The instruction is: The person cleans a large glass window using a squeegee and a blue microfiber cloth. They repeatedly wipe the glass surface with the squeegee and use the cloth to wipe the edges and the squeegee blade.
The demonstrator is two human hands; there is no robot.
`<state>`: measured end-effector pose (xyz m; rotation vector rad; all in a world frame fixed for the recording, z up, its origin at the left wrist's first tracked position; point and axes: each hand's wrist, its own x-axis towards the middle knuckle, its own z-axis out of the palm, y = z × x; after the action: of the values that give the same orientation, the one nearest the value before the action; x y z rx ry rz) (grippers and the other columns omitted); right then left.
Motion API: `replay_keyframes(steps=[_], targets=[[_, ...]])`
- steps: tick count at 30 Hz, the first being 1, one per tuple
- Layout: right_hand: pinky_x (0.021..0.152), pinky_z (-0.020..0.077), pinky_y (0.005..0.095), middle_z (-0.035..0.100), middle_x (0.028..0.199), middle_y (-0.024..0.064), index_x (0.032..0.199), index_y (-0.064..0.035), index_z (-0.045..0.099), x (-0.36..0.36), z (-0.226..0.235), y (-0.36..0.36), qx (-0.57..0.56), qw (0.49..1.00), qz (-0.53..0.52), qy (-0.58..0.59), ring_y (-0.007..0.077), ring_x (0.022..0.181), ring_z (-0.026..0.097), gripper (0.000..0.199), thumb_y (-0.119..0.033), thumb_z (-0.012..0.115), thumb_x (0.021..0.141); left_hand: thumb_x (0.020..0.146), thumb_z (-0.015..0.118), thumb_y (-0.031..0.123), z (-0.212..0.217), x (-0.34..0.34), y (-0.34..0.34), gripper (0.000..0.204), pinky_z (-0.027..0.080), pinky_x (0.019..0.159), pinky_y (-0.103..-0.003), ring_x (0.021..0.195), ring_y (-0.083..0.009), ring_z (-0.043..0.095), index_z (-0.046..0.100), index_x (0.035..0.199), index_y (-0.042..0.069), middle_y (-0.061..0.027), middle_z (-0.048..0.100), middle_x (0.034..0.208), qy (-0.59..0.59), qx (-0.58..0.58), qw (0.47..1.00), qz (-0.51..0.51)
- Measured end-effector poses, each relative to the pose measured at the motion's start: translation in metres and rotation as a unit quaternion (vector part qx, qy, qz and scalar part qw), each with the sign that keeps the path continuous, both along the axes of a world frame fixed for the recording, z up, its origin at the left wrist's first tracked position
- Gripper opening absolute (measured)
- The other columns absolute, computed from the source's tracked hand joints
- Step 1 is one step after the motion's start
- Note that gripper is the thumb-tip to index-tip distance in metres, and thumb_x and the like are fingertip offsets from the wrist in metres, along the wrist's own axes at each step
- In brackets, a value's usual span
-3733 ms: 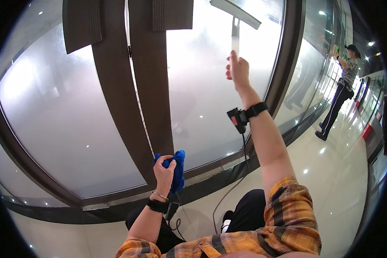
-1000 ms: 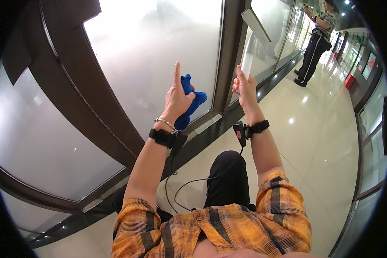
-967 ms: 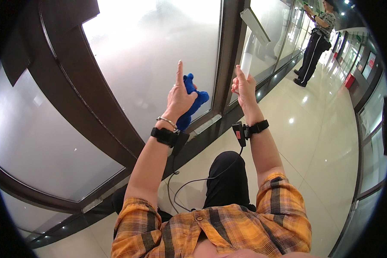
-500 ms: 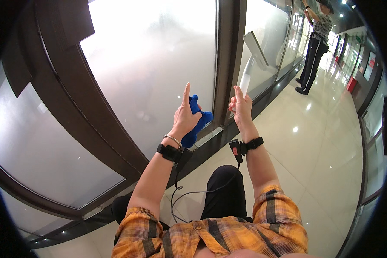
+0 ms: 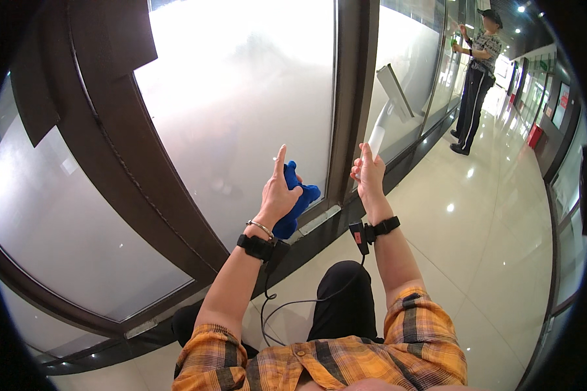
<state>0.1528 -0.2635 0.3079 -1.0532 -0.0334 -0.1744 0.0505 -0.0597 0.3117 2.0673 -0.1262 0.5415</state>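
My left hand (image 5: 280, 195) grips a crumpled blue cloth (image 5: 296, 203) beneath its palm, its index finger stretched upward in front of the frosted glass pane (image 5: 241, 98). Whether that fingertip touches the glass I cannot tell. In my right hand (image 5: 370, 171) is a window squeegee (image 5: 377, 138), held by its pale handle. Its long grey head points up and away, tilted, in front of the neighbouring glass beyond the dark post. The fingers of my right hand are wrapped round the handle.
Dark brown frames (image 5: 355, 98) divide the glass wall, with a dark skirting along its foot. A glossy pale tiled floor (image 5: 476, 260) runs down the corridor. Farther off, another person (image 5: 479, 85) stands facing the glass with raised hands. A red box (image 5: 535, 137) stands by the right wall.
Both hands sit slightly lower in the picture, still holding the cloth and the squeegee. The view has shifted a little. The other person's arms have come down somewhat.
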Motion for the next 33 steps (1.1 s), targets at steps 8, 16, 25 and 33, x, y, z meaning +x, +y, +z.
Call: replay_keyframes(steps=[8, 16, 25, 33], targets=[[0.039, 0.0393, 0.0221, 0.047, 0.061, -0.0037, 0.095, -0.0101, 0.051, 0.000, 0.017, 0.006, 0.020, 1.000, -0.007, -0.019, 0.0049, 0.046, 0.045, 0.031, -0.039, 0.062, 0.091, 0.070, 0.057, 0.003, 0.002, -0.008, 0.006, 0.096, 0.047, 0.088, -0.038, 0.092, -0.0274, 0.063, 0.011, 0.152, 0.021, -0.0057, 0.065, 0.094, 0.013, 0.003, 1.000, 0.001], [0.041, 0.0385, 0.0209, 0.046, 0.060, -0.0037, 0.095, -0.0070, 0.055, -0.019, 0.023, 0.042, -0.085, 0.991, 0.063, -0.087, 0.0053, 0.044, 0.044, 0.037, -0.044, 0.061, 0.091, 0.069, 0.056, -0.001, 0.011, -0.014, 0.005, 0.090, 0.049, 0.089, -0.035, 0.089, -0.0218, 0.061, 0.023, 0.150, 0.020, -0.0070, 0.064, 0.091, 0.004, -0.001, 1.000, 0.008], [0.041, 0.0381, 0.0224, 0.046, 0.060, -0.0045, 0.096, -0.0089, 0.053, 0.011, 0.042, 0.017, -0.064, 0.996, 0.047, -0.032, 0.0052, 0.045, 0.044, 0.035, -0.043, 0.060, 0.092, 0.070, 0.056, -0.003, 0.016, -0.019, 0.005, 0.087, 0.050, 0.087, -0.033, 0.087, -0.0189, 0.060, 0.025, 0.150, 0.017, -0.0074, 0.062, 0.092, 0.024, -0.010, 1.000, 0.014], [0.038, 0.0407, 0.0234, 0.049, 0.059, -0.0014, 0.088, -0.0072, 0.051, 0.035, 0.085, 0.015, -0.034, 0.997, 0.051, -0.056, 0.0070, 0.043, 0.047, 0.031, -0.037, 0.058, 0.094, 0.069, 0.058, 0.001, 0.020, -0.017, 0.000, 0.079, 0.048, 0.086, -0.035, 0.085, -0.0229, 0.062, 0.037, 0.144, 0.016, -0.0071, 0.063, 0.089, 0.012, -0.046, 0.998, 0.031]])
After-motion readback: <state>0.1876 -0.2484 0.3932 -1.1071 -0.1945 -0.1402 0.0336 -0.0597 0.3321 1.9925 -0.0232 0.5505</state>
